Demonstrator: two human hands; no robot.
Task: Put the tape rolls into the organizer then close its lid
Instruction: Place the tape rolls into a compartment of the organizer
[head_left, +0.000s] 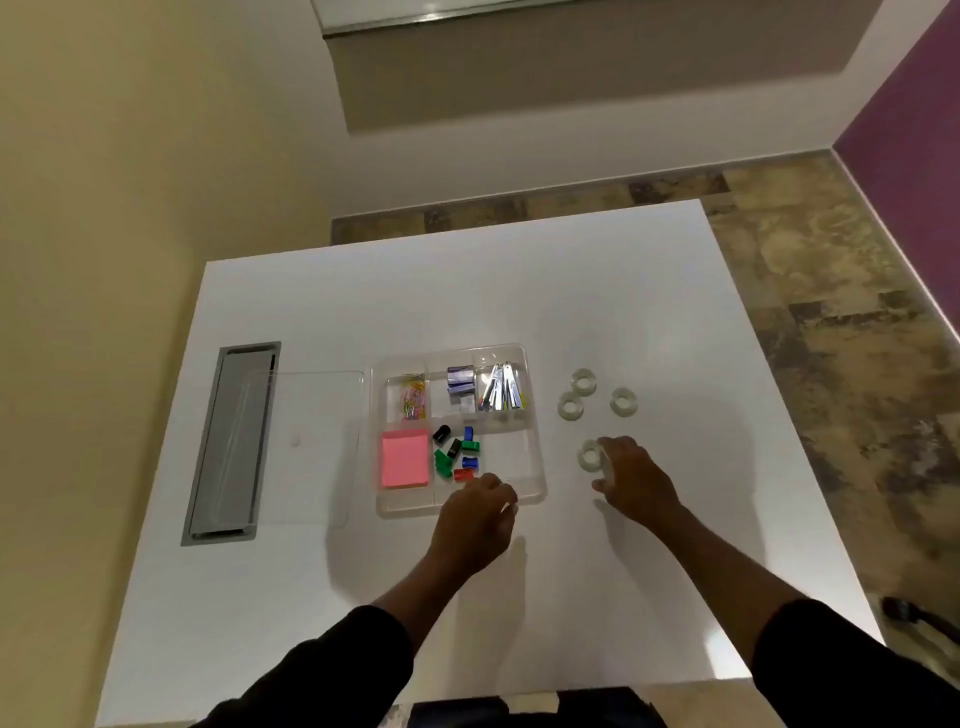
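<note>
A clear plastic organizer (537, 467) lies open in the middle of the white table, with its near right compartment bare. Its clear lid (311, 447) lies flat to the left. Several clear tape rolls lie right of the organizer: one (584, 381), another (570, 406), a third (623, 401). A nearer tape roll (589, 456) touches the fingers of my right hand (631, 480), which curl around its right side. My left hand (475, 514) rests at the organizer's near edge, fingers curled on the rim.
The organizer's other compartments hold coloured paper clips (412, 402), staple boxes (460, 384), metal clips (501, 392), a pink sticky-note pad (405, 460) and small coloured sharpeners (457, 454). A grey cable hatch (231, 441) is set into the table's left side.
</note>
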